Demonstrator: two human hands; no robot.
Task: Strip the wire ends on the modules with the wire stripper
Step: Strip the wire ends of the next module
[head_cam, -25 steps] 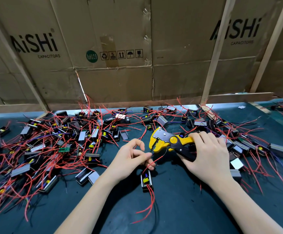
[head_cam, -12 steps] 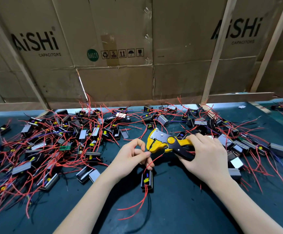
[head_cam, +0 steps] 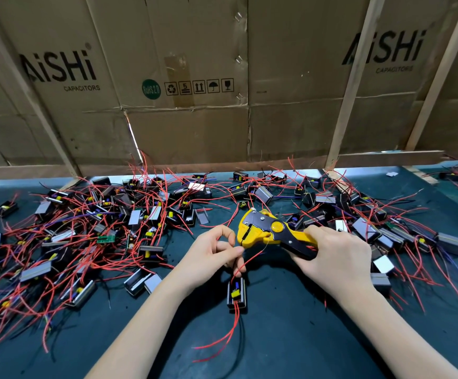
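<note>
The wire stripper (head_cam: 273, 233), yellow with black plates, is held just above the dark green worktop (head_cam: 290, 337), its head pointing toward the left hand (head_cam: 211, 254). The right hand (head_cam: 334, 255) is curled around its handles. The left hand, just beside the stripper's head, pinches a thin wire end between thumb and fingertips; whether that end sits inside the stripper's mouth cannot be told. A red wire (head_cam: 249, 259) runs from below the stripper's head down past the left hand's fingers to a small black module (head_cam: 236, 295), which lies below the stripper, nearer the person, with more red leads trailing from its near end. To the left of the stripper and behind it spreads a heap of modules (head_cam: 91, 228) tangled in red wires. Behind that stand cardboard sheets (head_cam: 195, 64) printed "AiSHi CAPACITORS".
</note>
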